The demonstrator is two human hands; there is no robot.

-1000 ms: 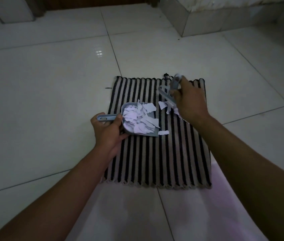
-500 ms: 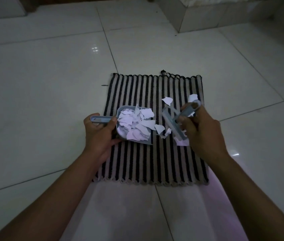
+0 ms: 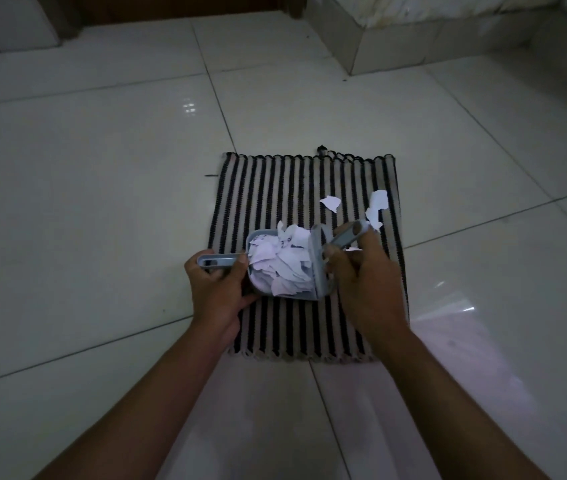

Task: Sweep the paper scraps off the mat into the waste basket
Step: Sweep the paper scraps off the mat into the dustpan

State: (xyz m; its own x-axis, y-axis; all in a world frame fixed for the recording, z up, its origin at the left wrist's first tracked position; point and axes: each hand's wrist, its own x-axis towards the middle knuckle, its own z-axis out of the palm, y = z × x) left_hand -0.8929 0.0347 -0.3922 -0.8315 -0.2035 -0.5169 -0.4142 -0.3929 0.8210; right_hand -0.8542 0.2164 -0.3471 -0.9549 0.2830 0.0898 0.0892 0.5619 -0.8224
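My left hand [image 3: 218, 292] grips the dustpan [image 3: 221, 262], my right hand [image 3: 365, 289] the brush [image 3: 317, 261] — best to hold the lip flat, bristles pinning scraps [image 3: 285, 268].

A woven mat [image 3: 310, 188] in black and beige stripes lies on glossy white floor tiles [image 3: 102, 168]. White torn paper scraps [image 3: 280, 268] fill a pale blue-grey plastic dustpan [image 3: 258, 237]; the small plastic brush [image 3: 318, 268] matches it.

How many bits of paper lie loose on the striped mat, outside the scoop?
3 scraps: one mid-mat beyond the dustpan, one near the mat's right edge, and a sliver beside the right hand under the brush handle. More may hide beneath that hand.
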